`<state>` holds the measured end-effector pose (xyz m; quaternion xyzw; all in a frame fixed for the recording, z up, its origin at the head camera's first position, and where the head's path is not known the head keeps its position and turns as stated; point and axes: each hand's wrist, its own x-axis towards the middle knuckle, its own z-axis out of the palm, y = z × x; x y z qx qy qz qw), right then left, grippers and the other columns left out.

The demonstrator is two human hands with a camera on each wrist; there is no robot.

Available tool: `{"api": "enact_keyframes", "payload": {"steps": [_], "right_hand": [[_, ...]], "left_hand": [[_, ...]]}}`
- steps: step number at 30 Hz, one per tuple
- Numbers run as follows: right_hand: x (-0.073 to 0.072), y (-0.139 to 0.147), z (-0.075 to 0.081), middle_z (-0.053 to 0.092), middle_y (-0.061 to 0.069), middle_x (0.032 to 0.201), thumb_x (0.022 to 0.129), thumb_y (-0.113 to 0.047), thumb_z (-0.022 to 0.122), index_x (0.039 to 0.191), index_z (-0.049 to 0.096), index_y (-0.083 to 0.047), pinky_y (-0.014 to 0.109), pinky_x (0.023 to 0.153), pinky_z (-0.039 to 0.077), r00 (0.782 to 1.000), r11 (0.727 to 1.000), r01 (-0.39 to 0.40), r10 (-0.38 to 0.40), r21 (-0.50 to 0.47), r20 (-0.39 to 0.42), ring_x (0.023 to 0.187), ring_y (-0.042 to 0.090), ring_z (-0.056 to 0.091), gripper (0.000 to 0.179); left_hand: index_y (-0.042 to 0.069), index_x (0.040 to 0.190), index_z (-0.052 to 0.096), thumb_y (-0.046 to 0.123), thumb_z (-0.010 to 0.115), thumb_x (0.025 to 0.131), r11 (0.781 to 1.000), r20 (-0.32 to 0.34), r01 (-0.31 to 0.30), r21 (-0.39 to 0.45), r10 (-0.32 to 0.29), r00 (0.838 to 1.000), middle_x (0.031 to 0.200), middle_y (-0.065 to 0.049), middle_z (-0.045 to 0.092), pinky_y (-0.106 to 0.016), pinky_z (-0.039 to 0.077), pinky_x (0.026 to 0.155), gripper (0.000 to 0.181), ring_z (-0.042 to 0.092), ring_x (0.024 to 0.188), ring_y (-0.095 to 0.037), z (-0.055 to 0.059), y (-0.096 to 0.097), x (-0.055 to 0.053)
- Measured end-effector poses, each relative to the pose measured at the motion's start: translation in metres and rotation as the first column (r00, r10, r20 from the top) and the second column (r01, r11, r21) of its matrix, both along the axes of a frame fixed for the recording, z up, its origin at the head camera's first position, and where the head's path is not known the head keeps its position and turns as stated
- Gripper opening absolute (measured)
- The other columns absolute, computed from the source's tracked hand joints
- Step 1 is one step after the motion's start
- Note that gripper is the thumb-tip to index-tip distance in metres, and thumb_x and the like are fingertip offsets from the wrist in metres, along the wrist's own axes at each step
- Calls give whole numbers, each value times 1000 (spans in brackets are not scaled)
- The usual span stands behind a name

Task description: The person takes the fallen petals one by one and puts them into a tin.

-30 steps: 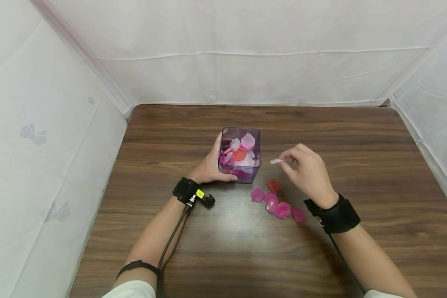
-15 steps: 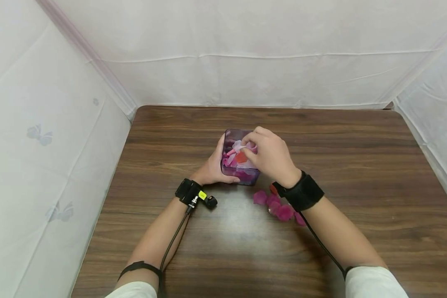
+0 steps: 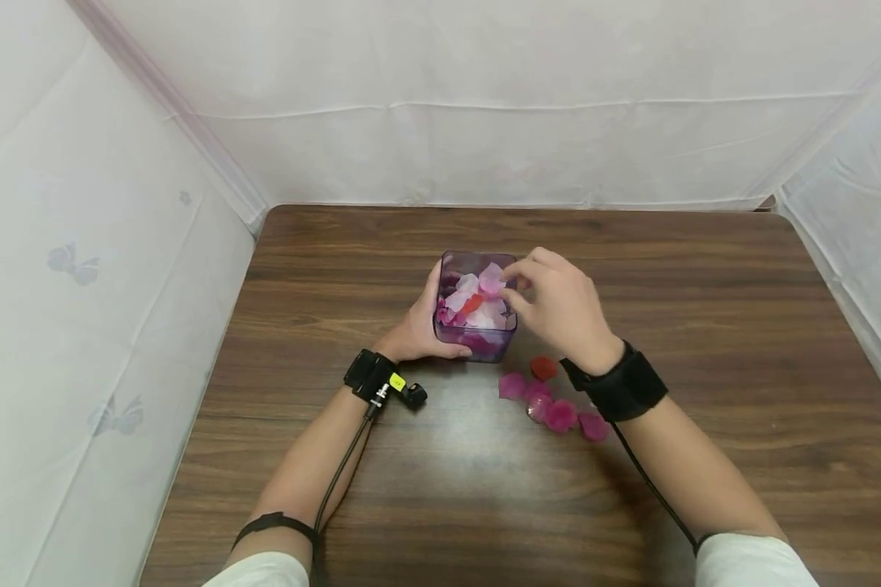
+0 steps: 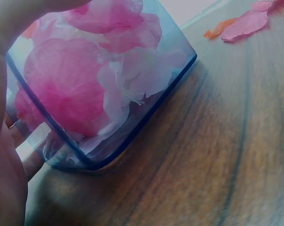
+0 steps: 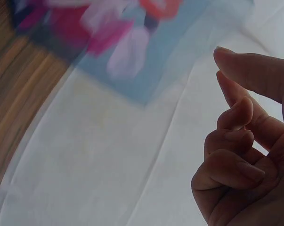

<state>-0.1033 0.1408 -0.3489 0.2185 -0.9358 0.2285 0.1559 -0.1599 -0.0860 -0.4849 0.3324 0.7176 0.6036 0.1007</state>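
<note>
My left hand (image 3: 418, 328) grips a clear purple square container (image 3: 475, 346) from its left side, thumb along the near wall. White, pink and red artificial petals (image 3: 477, 303) fill part of it. In the left wrist view, pink petals (image 4: 68, 84) press against the see-through wall, and the base sits at the tabletop. My right hand (image 3: 565, 306) hovers at the container's right rim. Its thumb and index finger stand slightly apart with nothing between them in the right wrist view, the other fingers loosely curled.
A loose cluster of magenta petals (image 3: 560, 416) and one red petal (image 3: 543, 368) lie on the brown wood-grain table (image 3: 440, 489), in front and to the right of the container. White cloth (image 3: 484, 155) hangs behind and at both sides.
My right hand carried a whitish petal leftward from above the table into the container, let it go, then drew back slightly to the right. The left hand stays around the container.
</note>
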Motion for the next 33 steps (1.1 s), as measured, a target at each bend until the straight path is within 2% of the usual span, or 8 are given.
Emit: {"api": "enact_keyframes", "payload": {"steps": [4,6,10,14,19,22,29,33], "right_hand": [[17,29,-4,58,4,81,81,-7,84,94,76,-6,34,64,47,999,999,35,-35,12,-12,76,20,57,16],[28,44,-10,57,4,81,81,-6,84,94,76,-6,34,61,45,999,998,44,-44,44,2,75,19,56,15],[53,74,-32,58,2,82,81,-5,83,95,76,-6,31,55,44,998,992,30,-37,120,55,71,15,55,16],[78,98,-55,58,-1,81,80,-11,85,93,77,-8,26,53,45,992,983,-21,-3,185,125,68,11,55,17],[101,112,-70,52,-8,78,79,-20,87,92,78,-13,21,50,38,973,975,-86,39,203,229,63,1,42,17],[109,114,-75,49,-11,77,79,-19,87,91,77,-14,20,51,36,961,972,-102,41,212,275,63,0,38,17],[113,115,-84,51,-11,77,80,-8,84,87,74,-14,22,54,38,951,972,-67,-7,225,310,64,1,41,14],[111,115,-84,52,-11,76,83,-8,82,86,73,-14,22,54,39,942,974,-54,-23,220,334,63,2,42,11]], "left_hand": [[14,160,-6,5,94,62,1000,12,-10,-20,10,1000,151,-20,31,-47,31,115,140,37,136,-29,22,-2,8],[10,159,-6,1,92,62,999,12,-15,-34,16,1000,151,-22,31,-48,31,115,138,36,136,-31,28,-3,9],[13,159,-8,4,92,65,998,31,-7,-69,9,999,153,-20,28,-46,31,116,137,35,137,-28,31,-7,9],[15,159,-9,6,92,66,997,51,5,-82,-1,999,154,-18,27,-46,31,116,138,35,138,-27,32,-10,8],[15,160,-10,6,92,66,996,52,-9,-92,14,999,154,-19,27,-46,30,117,139,35,138,-27,32,-16,8],[16,159,-11,9,92,67,994,58,-9,-107,15,998,155,-18,27,-46,29,117,139,35,138,-26,30,-19,8],[33,158,-15,9,95,63,995,54,-26,-101,32,998,158,-9,26,-43,29,117,148,35,139,-21,-2,-17,-5],[41,157,-12,14,96,63,996,46,-34,-80,38,998,157,-5,27,-43,30,117,146,36,139,-19,-8,-18,-6]]}}
